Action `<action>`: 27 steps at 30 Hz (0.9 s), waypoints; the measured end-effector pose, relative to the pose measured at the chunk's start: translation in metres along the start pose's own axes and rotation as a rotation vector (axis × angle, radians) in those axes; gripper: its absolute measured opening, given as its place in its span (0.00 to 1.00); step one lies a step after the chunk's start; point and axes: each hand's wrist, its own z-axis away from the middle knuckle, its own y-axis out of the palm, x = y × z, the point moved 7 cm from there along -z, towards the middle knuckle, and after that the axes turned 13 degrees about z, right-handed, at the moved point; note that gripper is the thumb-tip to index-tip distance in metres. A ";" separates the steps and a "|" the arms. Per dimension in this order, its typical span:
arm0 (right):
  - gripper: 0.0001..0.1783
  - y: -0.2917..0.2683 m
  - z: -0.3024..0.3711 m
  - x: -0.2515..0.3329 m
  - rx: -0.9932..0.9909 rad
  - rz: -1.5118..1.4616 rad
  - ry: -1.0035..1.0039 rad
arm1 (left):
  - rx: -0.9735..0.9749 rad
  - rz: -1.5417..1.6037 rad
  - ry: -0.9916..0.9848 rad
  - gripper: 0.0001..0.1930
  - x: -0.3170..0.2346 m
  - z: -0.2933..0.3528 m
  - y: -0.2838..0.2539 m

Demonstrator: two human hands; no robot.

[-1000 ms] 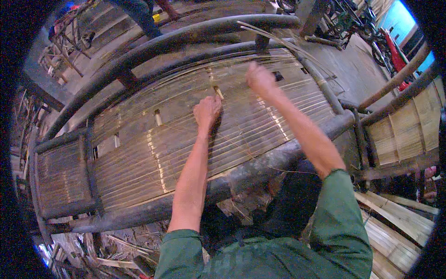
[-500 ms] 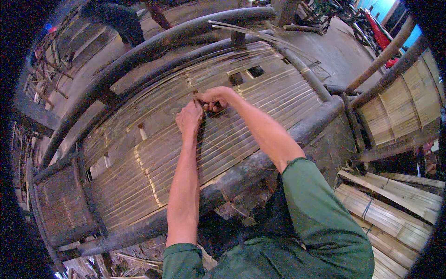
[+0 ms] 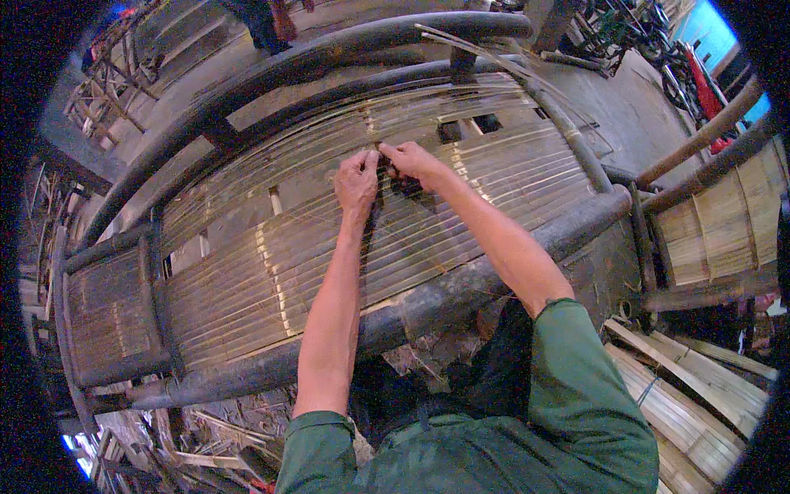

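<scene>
Both hands are held close together, fingertips almost touching, above the middle of a bamboo bench's slatted seat (image 3: 222, 309). My left hand (image 3: 357, 183) is closed in a pinch, its thumb and forefinger pointing away from me. Beside it on the right, my right hand (image 3: 411, 165) is bent inward with its fingers curled and its thumb and forefinger pressed together. Whatever lies between the fingertips is too small and dark to name. Thin pale slats run lengthwise under both hands, crossed by a light binding strip (image 3: 271, 267) left of my left forearm.
A thick dark bamboo pole (image 3: 370, 329) forms the bench's near edge; a curved back rail (image 3: 288, 70) rises on the far side. Thin loose strips (image 3: 485, 56) stick out over the far right end. Flattened bamboo panels (image 3: 691, 395) lie at lower right. Another person's legs (image 3: 263, 25) show beyond the bench.
My view has shifted, so the bench sits farther right in the picture. The hands stay together over the seat; the right fingertips have come level with the left ones. The other person has moved.
</scene>
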 end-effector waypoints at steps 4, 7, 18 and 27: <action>0.17 0.004 0.009 0.010 0.024 -0.364 0.095 | -0.018 -0.071 -0.043 0.14 0.005 0.000 0.001; 0.18 -0.011 0.029 0.014 -0.055 -0.327 0.071 | -0.045 -0.168 -0.008 0.13 -0.004 0.004 0.001; 0.20 -0.112 0.102 0.075 -0.054 -0.246 -0.195 | 0.133 -0.208 0.142 0.13 -0.026 0.011 0.013; 0.20 -0.024 0.049 0.055 -0.207 0.852 -0.282 | -0.071 -0.139 0.248 0.14 -0.026 0.010 0.001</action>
